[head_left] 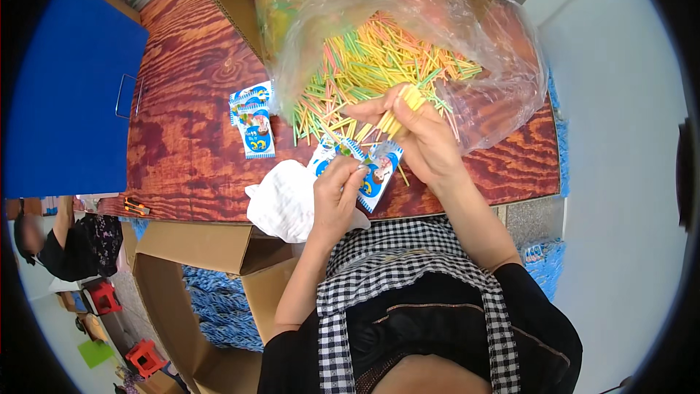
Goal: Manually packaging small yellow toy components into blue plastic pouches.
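Observation:
My right hand (432, 147) is closed round a small bundle of thin yellow sticks (401, 113), held upright above the table. Lower and to the left, my left hand (338, 193) is pinched, its fingertips over small blue-and-white packets (379, 174); what it grips, if anything, is hidden. Beyond both hands lies a large heap of thin yellow, green and pink sticks (386, 51). They spill from a clear plastic bag (503, 73) out of a cardboard box (237, 0). A white cloth (281, 201) sits beside my left wrist.
More blue-and-white packets (255, 131) lie on the red wood-grain table (189, 102). An orange cutter (136, 206) is near its left edge. Below stands an open carton (164, 263) holding many blue packets (219, 306). A blue panel (73, 95) rises at left; another person (73, 248) is beyond.

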A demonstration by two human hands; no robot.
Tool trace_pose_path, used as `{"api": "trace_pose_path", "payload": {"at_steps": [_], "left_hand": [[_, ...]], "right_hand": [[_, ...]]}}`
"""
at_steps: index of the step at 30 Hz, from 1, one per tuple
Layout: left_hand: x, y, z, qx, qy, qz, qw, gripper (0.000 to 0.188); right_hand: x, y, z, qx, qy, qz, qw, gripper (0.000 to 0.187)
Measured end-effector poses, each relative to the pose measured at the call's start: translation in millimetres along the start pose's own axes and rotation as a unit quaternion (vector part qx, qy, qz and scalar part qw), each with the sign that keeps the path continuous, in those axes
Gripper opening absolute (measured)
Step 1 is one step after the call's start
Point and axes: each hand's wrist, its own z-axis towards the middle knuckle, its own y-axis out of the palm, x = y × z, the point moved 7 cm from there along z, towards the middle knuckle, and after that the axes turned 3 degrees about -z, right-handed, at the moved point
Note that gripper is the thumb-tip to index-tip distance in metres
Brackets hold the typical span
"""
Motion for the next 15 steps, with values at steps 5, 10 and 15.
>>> {"api": "trace_pose_path", "payload": {"at_steps": [5, 10, 15], "left_hand": [[-25, 1, -8, 0.045, -0.111, -0.154, 0.981, 0.011], [-24, -5, -15, 0.033, -0.118, -0.11, 0.986, 0.011], [-16, -5, -15, 0.038, -0.074, -0.1, 0.992, 0.01]], "right_hand": [[16, 6, -9, 0.02, 0.028, 0.011, 0.999, 0.02], [20, 0, -17, 0.047, 0.036, 0.007, 0.998, 0.019], [34, 4, -26, 0.021, 0.088, -0.028, 0.996, 0.021]]}}
